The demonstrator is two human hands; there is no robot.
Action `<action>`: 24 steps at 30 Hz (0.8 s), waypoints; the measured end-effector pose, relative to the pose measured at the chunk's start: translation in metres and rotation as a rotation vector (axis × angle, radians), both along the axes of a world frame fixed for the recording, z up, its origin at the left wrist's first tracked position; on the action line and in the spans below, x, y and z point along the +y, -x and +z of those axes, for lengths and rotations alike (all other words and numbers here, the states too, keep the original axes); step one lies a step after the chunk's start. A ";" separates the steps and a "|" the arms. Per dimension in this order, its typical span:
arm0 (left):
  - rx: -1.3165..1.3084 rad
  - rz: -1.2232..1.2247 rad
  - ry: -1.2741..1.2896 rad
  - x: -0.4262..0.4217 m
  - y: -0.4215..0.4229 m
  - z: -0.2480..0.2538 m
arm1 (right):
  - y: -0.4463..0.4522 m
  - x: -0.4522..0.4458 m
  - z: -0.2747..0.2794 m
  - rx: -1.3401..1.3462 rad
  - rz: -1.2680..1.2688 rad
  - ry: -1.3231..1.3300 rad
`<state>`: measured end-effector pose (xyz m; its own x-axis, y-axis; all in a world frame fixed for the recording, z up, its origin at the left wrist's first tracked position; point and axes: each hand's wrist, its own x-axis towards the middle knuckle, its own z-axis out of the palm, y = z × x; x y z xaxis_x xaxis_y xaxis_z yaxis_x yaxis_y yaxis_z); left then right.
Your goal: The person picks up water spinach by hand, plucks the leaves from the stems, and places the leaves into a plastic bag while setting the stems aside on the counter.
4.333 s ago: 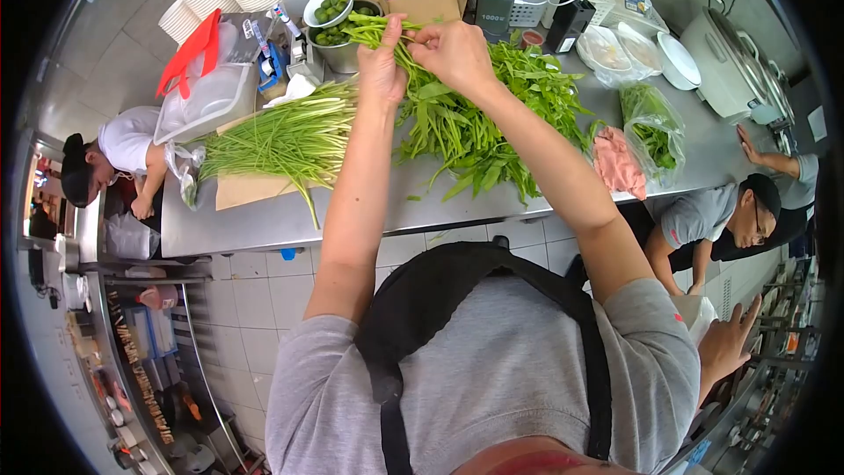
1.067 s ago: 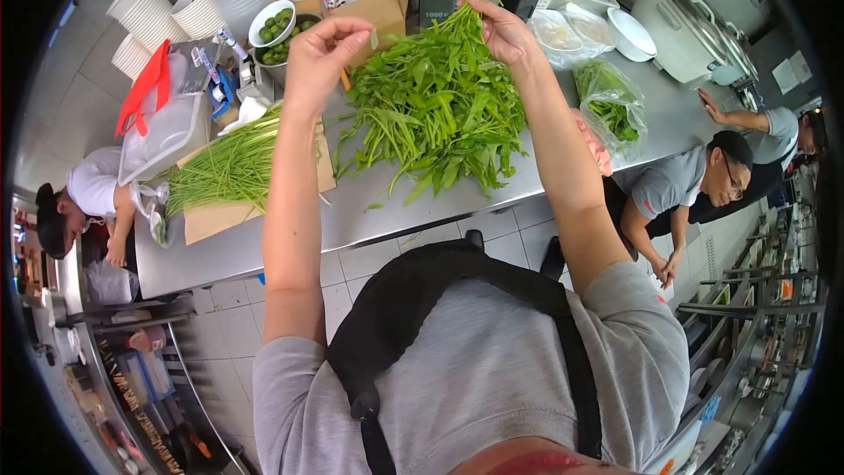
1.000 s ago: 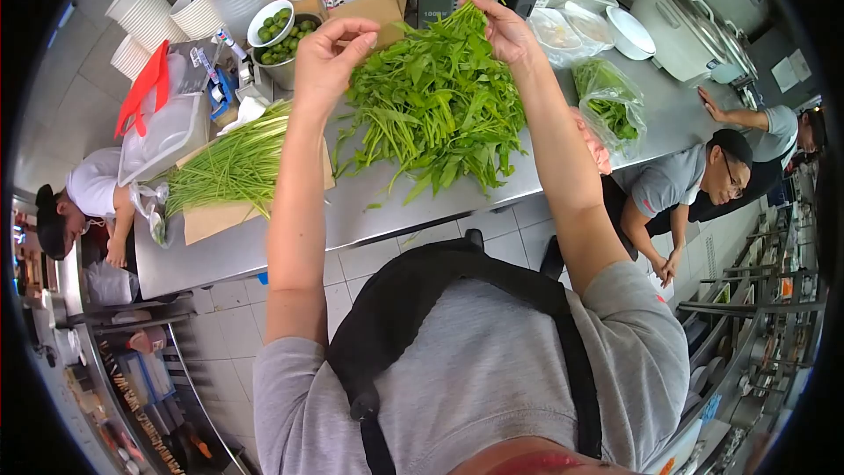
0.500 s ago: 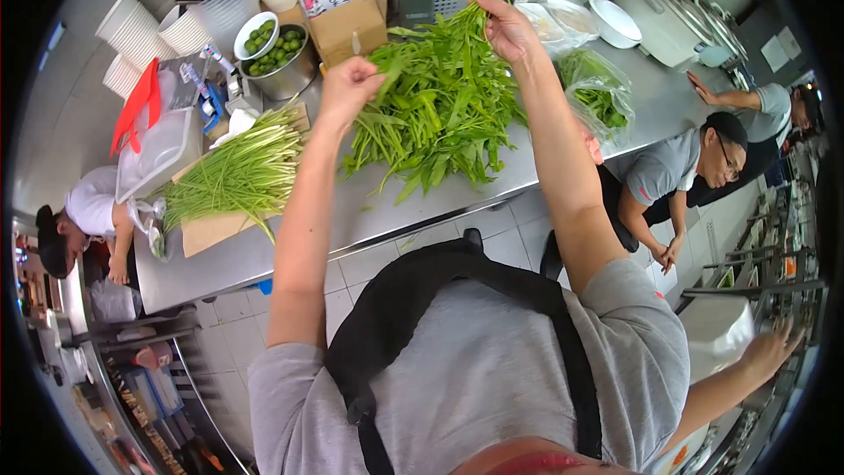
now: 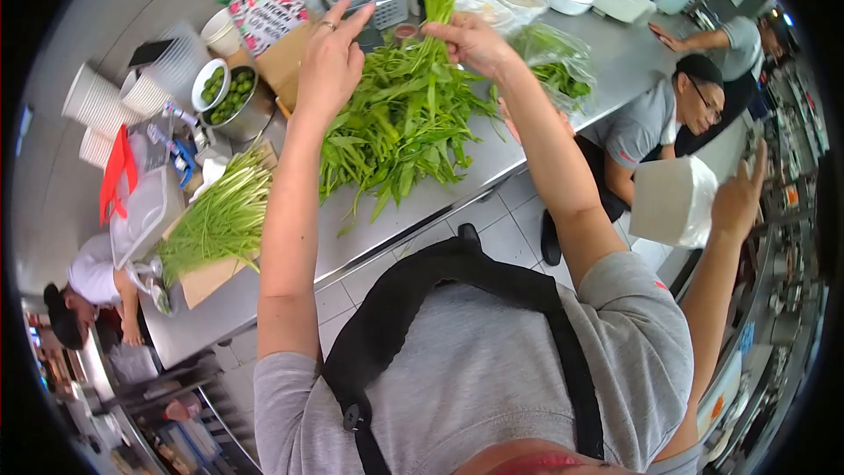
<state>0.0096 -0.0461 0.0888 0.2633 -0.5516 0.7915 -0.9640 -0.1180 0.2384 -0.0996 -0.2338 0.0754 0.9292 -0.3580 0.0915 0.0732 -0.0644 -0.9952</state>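
My right hand point(image 5: 470, 42) is closed around the stems of a bunch of leafy greens point(image 5: 437, 0), held up at the far side of the pile. Its leaves hang down and merge with a large heap of leafy greens point(image 5: 396, 132) on the metal counter. To the left of the bunch, my left hand point(image 5: 332, 62) is raised above the heap with its fingers spread and nothing visible in them. A ring shows on one finger. Left of my forearm lies a bundle of thin green stalks point(image 5: 224, 211) on cardboard.
Beyond the stalks stand a bowl of small green fruit point(image 5: 209, 86), a steel pot point(image 5: 251, 114) and stacked white cups point(image 5: 92, 101). A plastic bag of greens point(image 5: 558, 62) sits right of the heap. Co-workers are on both sides; one hand holds a white package point(image 5: 673, 202).
My left hand has risen from the heap's left edge, its fingers going from pinched to spread. The right hand keeps the bunch. The view has turned slightly; a co-worker's white package has come closer.
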 end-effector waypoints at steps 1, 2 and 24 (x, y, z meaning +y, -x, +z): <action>0.038 -0.028 0.011 -0.011 0.005 0.003 | 0.006 0.001 -0.005 0.036 -0.016 0.018; 0.076 -0.065 0.018 -0.025 0.012 0.003 | 0.014 0.004 -0.013 0.052 0.003 0.027; 0.233 -0.556 -0.462 -0.219 0.108 -0.052 | 0.197 -0.098 -0.068 -0.411 -0.663 -0.214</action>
